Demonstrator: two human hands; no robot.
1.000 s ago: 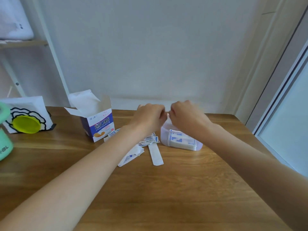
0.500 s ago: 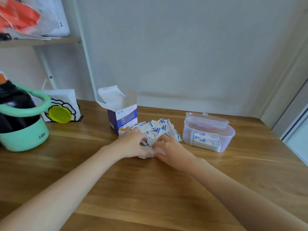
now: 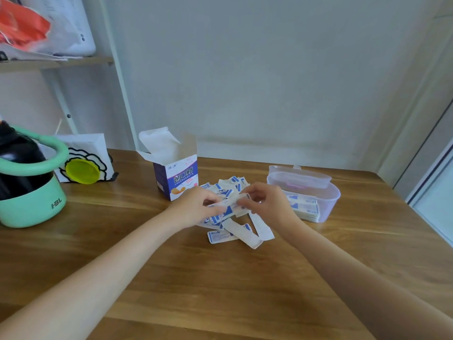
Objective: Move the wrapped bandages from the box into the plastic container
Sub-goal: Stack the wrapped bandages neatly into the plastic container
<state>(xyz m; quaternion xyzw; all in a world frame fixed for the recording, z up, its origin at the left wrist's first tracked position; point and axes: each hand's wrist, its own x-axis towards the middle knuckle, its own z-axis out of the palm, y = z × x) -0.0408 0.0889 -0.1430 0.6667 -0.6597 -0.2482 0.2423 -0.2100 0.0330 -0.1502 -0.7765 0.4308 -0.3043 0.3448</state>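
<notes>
Both hands' grip, left hand (image 3: pixel 196 207) and right hand (image 3: pixel 266 204), pinched on one wrapped bandage (image 3: pixel 229 204); one box (image 3: pixel 176 179), one plastic container (image 3: pixel 318 192).

Left hand (image 3: pixel 196 207) and right hand (image 3: pixel 266 204) meet over the table, fingers curled, pinching together.

A green-handled black jug (image 3: pixel 27 177) stands left on the wooden table (image 3: pixel 220 285), beside a yellow-disc card (image 3: pixel 83 163).

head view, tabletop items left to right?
Green-handled jug → white paper bag with yellow disc → open bandage box → left hand → right hand, both pinching a wrapped bandage over the loose pile → plastic container.
</notes>
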